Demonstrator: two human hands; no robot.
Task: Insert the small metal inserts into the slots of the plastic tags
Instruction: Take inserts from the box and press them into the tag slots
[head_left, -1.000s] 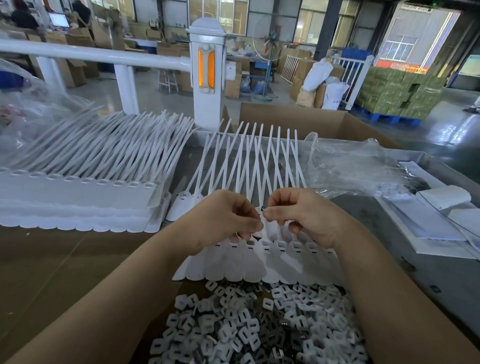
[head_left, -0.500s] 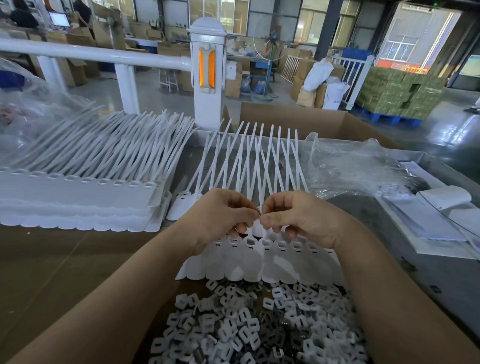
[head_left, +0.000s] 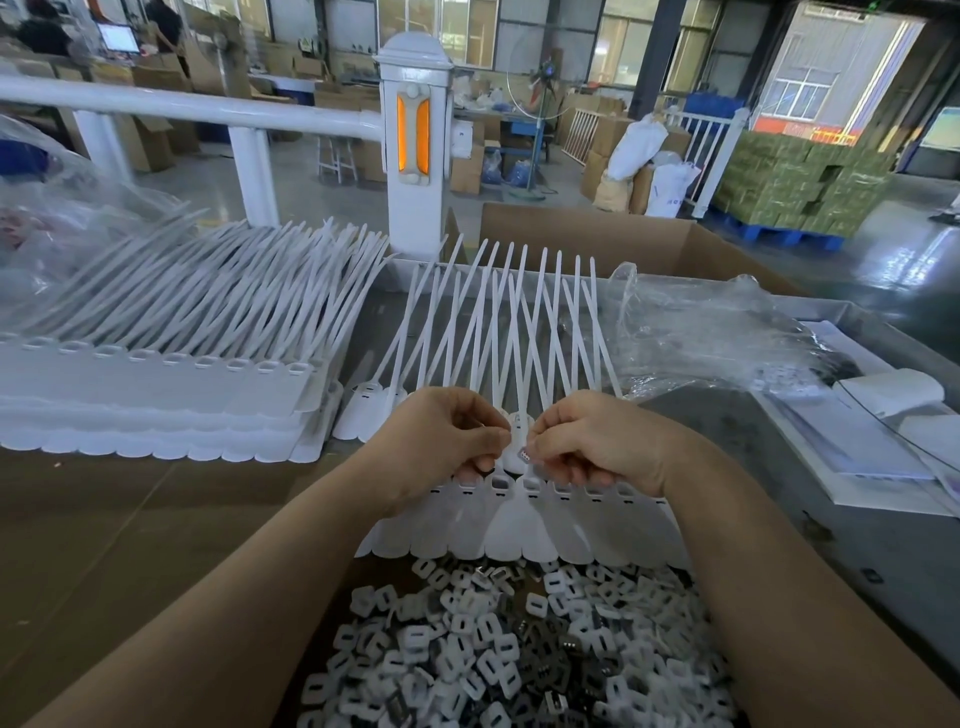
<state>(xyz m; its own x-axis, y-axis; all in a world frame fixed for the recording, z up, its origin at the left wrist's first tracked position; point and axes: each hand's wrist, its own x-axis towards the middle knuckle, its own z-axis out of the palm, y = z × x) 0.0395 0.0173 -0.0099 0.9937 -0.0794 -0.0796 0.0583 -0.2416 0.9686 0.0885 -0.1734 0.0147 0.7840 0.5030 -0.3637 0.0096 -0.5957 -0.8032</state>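
Pinching one small metal insert (head_left: 523, 456) between right hand (head_left: 597, 441) fingertips at a tag head (head_left: 517, 441), left hand (head_left: 447, 434) clenched on that tag above the near row of tags (head_left: 519, 525); likely to jam or drop if tilted off the slot.

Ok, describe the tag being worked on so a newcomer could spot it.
Start at the white post with orange reflectors and come down the fan of crossed straps. The tag sits raised between both hands' fingertips, unlike its neighbours lying flat in the row.

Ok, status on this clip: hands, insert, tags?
Both hands pinching over tag row. Small insert at right fingertips. Nothing in the way.
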